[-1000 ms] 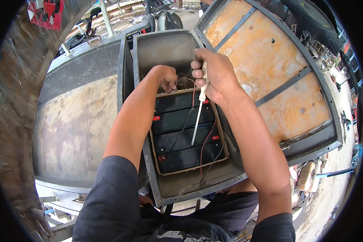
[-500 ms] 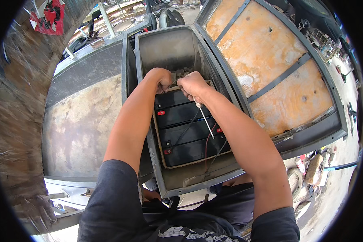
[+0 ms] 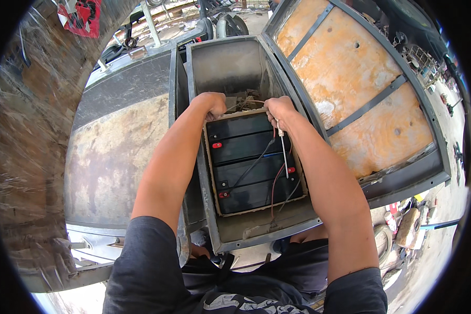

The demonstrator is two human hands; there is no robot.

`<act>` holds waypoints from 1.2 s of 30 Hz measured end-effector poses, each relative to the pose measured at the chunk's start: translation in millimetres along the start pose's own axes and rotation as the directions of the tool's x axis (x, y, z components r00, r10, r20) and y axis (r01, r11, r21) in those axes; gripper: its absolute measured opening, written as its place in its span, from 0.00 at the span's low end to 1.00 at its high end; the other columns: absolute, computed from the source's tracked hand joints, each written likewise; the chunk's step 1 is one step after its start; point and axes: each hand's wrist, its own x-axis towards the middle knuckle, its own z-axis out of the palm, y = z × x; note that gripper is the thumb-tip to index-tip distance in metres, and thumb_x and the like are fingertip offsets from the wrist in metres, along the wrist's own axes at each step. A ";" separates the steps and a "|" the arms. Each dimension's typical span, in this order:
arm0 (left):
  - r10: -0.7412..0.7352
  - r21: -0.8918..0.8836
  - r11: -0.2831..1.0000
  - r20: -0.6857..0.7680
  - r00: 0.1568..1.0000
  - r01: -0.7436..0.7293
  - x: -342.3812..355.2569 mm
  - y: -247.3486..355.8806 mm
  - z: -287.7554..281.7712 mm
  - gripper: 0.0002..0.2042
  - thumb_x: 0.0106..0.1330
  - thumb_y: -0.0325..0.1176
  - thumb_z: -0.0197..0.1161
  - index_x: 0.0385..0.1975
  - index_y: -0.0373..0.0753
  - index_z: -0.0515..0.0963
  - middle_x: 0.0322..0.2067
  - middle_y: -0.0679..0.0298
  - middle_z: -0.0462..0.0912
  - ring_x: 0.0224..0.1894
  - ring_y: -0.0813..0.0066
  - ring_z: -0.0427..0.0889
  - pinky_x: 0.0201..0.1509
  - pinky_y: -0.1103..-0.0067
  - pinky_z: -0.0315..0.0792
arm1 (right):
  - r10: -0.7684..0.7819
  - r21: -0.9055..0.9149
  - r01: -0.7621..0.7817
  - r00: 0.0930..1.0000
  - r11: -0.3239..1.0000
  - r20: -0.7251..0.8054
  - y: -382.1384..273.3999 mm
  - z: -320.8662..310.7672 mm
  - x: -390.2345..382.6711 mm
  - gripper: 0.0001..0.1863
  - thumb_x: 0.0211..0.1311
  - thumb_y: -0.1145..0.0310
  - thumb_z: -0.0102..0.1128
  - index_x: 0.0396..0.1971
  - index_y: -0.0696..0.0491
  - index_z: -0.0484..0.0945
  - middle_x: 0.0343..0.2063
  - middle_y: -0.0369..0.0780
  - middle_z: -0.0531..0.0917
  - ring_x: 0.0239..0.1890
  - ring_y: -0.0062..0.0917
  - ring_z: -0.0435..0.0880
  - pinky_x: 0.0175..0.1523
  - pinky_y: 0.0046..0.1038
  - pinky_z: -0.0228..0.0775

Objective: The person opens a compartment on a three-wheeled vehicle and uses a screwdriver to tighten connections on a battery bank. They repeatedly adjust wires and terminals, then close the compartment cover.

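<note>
Inside an open metal box sits a row of black batteries [image 3: 246,171] with red and dark terminals. At the row's far-left corner my left hand [image 3: 215,106] is closed, apparently on one end of a thin cord [image 3: 239,104]. That cord bows between my two hands along the far edge of the batteries. My right hand [image 3: 280,111], at the far-right corner, pinches its other end. Also in the right hand is a screwdriver [image 3: 285,157], its shaft slanting down over the batteries. Red and black wires [image 3: 273,184] run across the battery tops. The fingertips are partly hidden.
The metal box [image 3: 211,230] has a raised rim around the batteries. Its open lid [image 3: 353,94], orange-stained wood in a metal frame, leans to the right. On the left lies a worn flat panel [image 3: 118,157]. Tools and scraps [image 3: 408,225] litter the ground at lower right.
My hands have drawn apart, the right one moving right with the screwdriver, so the cord between them shows longer. The whole view has shifted slightly.
</note>
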 end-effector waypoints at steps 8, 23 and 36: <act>-0.048 -0.070 0.996 0.003 0.999 0.049 -13.3 16.1 11.0 0.02 0.56 0.18 0.61 0.23 0.26 0.78 0.17 0.59 0.76 0.18 0.70 0.77 0.21 0.71 0.71 | 0.026 -0.136 -0.015 0.997 0.991 0.079 4.8 -4.6 1.1 0.09 0.56 0.75 0.57 0.17 0.55 0.70 0.14 0.37 0.71 0.13 0.21 0.67 0.17 0.26 0.54; -0.066 -0.066 0.996 0.037 0.997 0.068 -15.1 22.4 9.9 0.08 0.57 0.21 0.67 0.35 0.26 0.82 0.31 0.51 0.85 0.31 0.64 0.87 0.35 0.73 0.85 | -0.016 -0.324 0.087 0.977 0.942 0.215 14.0 22.7 -16.2 0.07 0.47 0.81 0.63 0.15 0.61 0.75 0.16 0.39 0.76 0.15 0.21 0.71 0.16 0.23 0.53; -0.070 -0.049 0.996 0.034 0.997 0.071 -11.7 21.3 9.3 0.08 0.58 0.21 0.66 0.36 0.25 0.81 0.31 0.52 0.85 0.30 0.65 0.87 0.36 0.72 0.85 | -0.058 -0.336 0.114 0.983 0.935 0.173 11.9 27.2 -9.0 0.08 0.51 0.78 0.62 0.15 0.60 0.76 0.15 0.39 0.74 0.15 0.21 0.68 0.17 0.25 0.53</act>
